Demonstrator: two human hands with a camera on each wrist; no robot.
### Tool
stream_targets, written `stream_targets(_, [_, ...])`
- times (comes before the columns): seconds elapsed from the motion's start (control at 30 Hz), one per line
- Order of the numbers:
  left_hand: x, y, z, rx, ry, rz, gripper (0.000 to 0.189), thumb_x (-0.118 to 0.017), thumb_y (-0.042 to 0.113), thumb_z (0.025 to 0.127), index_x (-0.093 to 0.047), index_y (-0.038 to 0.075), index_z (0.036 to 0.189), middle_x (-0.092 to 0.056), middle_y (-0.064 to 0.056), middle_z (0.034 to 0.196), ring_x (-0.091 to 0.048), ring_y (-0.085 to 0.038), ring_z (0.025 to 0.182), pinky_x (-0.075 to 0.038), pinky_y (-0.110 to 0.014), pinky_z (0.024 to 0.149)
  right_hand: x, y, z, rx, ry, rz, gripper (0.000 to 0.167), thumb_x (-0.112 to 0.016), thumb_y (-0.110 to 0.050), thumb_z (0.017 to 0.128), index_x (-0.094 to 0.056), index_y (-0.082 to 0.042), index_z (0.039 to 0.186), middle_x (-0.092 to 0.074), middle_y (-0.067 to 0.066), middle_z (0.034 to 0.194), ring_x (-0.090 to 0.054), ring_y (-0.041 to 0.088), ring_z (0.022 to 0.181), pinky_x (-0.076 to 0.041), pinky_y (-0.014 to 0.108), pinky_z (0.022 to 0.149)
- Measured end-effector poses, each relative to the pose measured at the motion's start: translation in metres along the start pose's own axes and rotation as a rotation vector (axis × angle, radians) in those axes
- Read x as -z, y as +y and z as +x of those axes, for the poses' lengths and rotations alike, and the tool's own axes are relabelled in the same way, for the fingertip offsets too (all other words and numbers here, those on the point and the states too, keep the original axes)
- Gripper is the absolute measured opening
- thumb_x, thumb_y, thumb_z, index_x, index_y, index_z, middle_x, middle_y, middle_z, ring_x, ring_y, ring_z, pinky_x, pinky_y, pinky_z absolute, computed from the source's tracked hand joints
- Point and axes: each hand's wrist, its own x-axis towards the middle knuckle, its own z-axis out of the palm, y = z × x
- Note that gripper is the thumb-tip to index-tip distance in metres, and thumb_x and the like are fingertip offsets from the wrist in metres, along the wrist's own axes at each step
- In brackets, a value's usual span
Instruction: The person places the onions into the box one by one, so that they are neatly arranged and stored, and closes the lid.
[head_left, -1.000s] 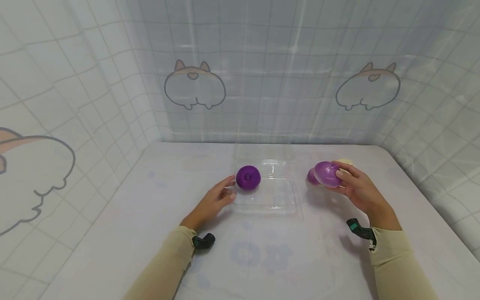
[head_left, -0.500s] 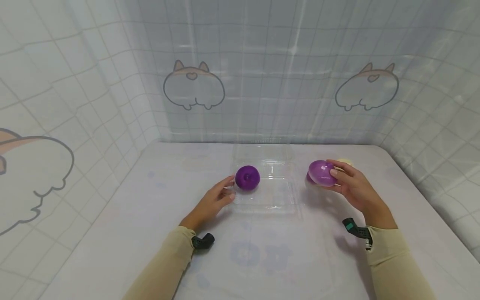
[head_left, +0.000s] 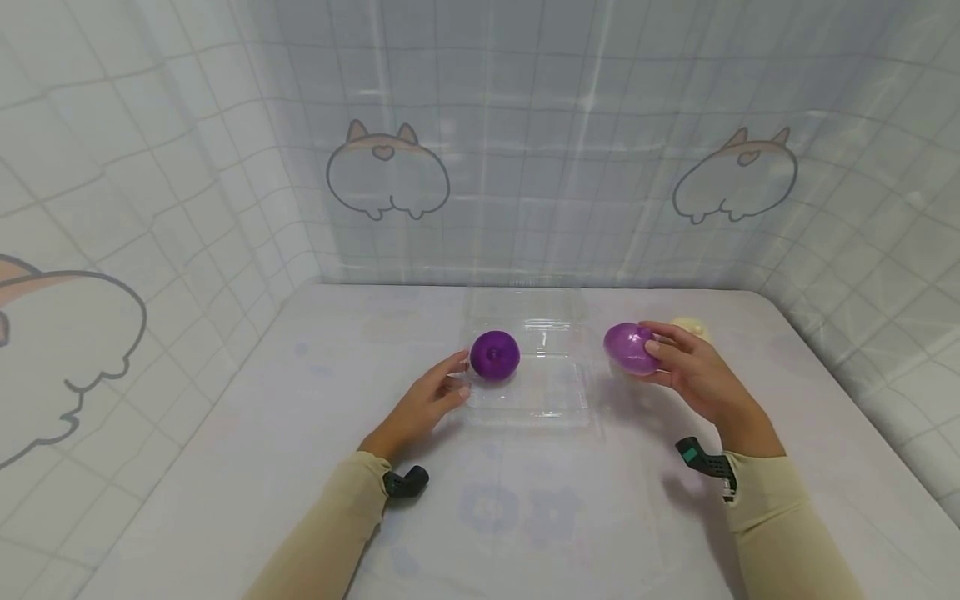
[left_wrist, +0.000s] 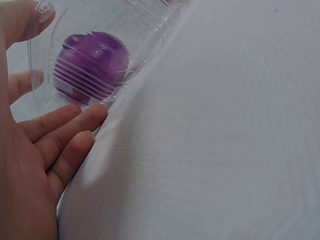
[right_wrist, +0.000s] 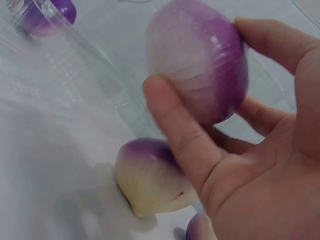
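Note:
My right hand (head_left: 693, 375) holds a shiny purple onion (head_left: 628, 348) in the air, to the right of a clear plastic box (head_left: 551, 417). In the right wrist view, the thumb and fingers pinch the onion's pale and purple sides. Inside the box, at its left end, sits another round purple onion (head_left: 495, 356). My left hand (head_left: 431, 396) rests at the box's left wall. Seen from the left wrist, its nearly straight fingers (left_wrist: 65, 120) touch the ribbed wall, beside the onion behind the plastic.
Under the right hand, a purple-and-cream onion-like vegetable (right_wrist: 152, 175) lies on the table, with part of another one (right_wrist: 200, 227) near it. A pale yellow thing (head_left: 690, 325) shows behind the right hand. The clear lid (head_left: 525, 302) lies folded back toward the tiled backdrop.
My right hand has moved left with the onion, toward the box. The purple thing behind that onion has gone from the head view. My left hand has barely moved.

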Motion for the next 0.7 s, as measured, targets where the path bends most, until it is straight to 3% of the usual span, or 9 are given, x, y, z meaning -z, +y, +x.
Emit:
stream_targets(0.3, [0.001,0.003,0.001,-0.018,-0.004,-0.019,0.065,-0.06,0.035,0.101,-0.031,0.023,0.158,-0.048,-0.012,0.149,-0.057,-0.023,0.124,-0.042,-0.048,0.108,-0.009,-0.005,0.002,-0.011,-0.024,-0.055,0.042,-0.055,-0.016,0.104,-0.045,-0.005,0.143,-0.034,0.016,0.143,-0.061,0.019,0.113,-0.057,0.037,0.088])
stream_targets(0.7, [0.002,0.002,0.002,-0.002,-0.006,-0.019,0.065,-0.06,0.036,0.101,-0.031,0.024,0.158,-0.048,-0.01,0.149,-0.057,-0.022,0.124,-0.043,-0.046,0.108,-0.02,-0.007,0.005,-0.052,-0.03,-0.026,0.042,-0.055,-0.014,0.104,-0.042,-0.001,0.142,-0.038,0.016,0.139,-0.061,0.022,0.111,-0.057,0.039,0.088])
